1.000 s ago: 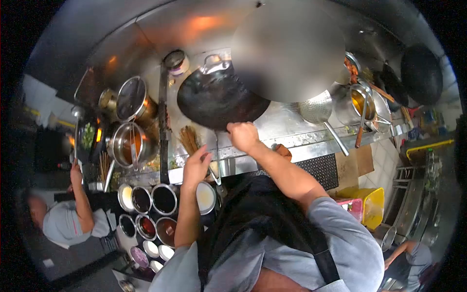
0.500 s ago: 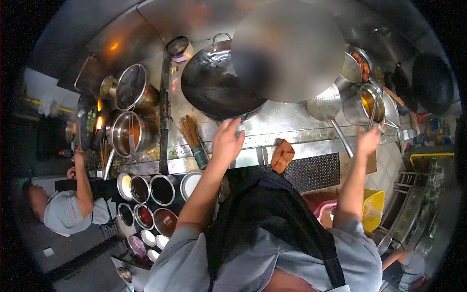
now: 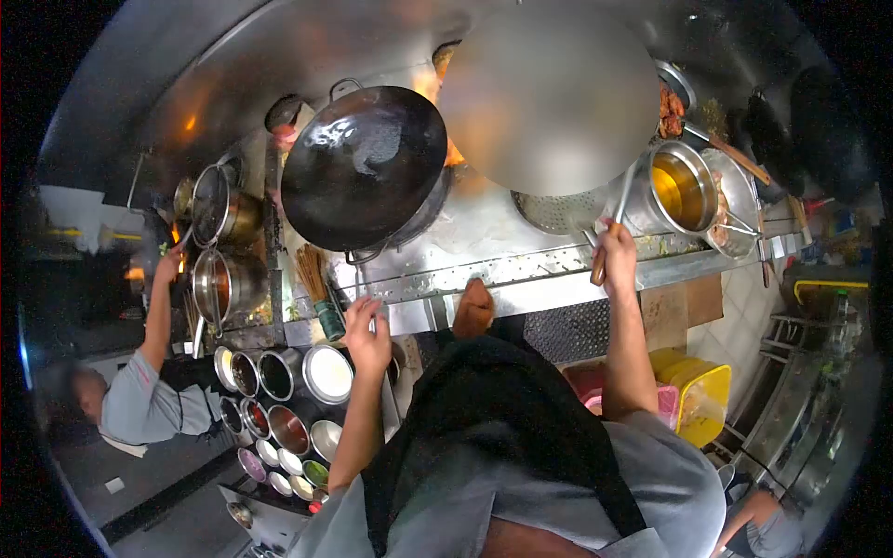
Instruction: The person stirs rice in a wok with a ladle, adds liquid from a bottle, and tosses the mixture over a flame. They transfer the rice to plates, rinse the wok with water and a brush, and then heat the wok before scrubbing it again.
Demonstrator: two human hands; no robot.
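Observation:
My right hand (image 3: pixel 614 256) is closed round the wooden-ended handle of a ladle (image 3: pixel 629 191); a grey blur hides the ladle's head. Just beside that hand is the perforated strainer (image 3: pixel 549 212), partly hidden too. To the right stands a metal pot (image 3: pixel 684 186) holding golden liquid. My left hand (image 3: pixel 368 335) holds nothing, its fingers bent and apart, in front of a large black wok (image 3: pixel 363 167). Between that hand and the wok's near loop handle is a small gap. A bamboo brush (image 3: pixel 316 288) with a green-wrapped grip lies left of the hand.
Flames (image 3: pixel 453 149) show at the wok's right side. An orange-brown cloth (image 3: pixel 474 309) hangs at the counter's front edge. Several containers (image 3: pixel 279 372) stand at left, near a co-worker (image 3: pixel 153 400) by other pots. A yellow basket (image 3: pixel 702 400) is at lower right.
My right hand has moved left with the ladle, out of the pot of golden liquid. The view has shifted; the wok, brush and my left hand appear further left, with flames now showing beside the wok.

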